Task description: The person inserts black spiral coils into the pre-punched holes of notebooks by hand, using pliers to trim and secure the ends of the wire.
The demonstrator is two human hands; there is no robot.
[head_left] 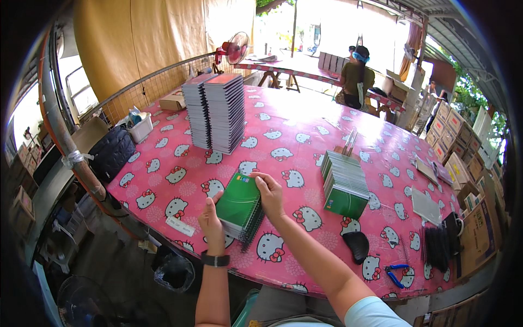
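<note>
Green-covered spiral notebooks [239,195], several in a small stack with black coils along the right side, are between my hands near the table's front edge. My left hand [211,219] grips their left side, thumb up along the edge. At the top right corner, my right hand [268,192] pinches the cover with bent fingers. To the right lies a long row of green notebooks [347,203], leaning on one another. Beyond my hands stand two tall piles of spiral notebooks [224,114].
On the pink patterned table [294,136] lie a black curved object [357,247], blue-handled pliers [395,276] and a bundle of black coils [437,248]. A white basket [141,128] and black bag [111,153] sit left. Cartons [452,128] are stacked right. A person [357,79] sits at the far table.
</note>
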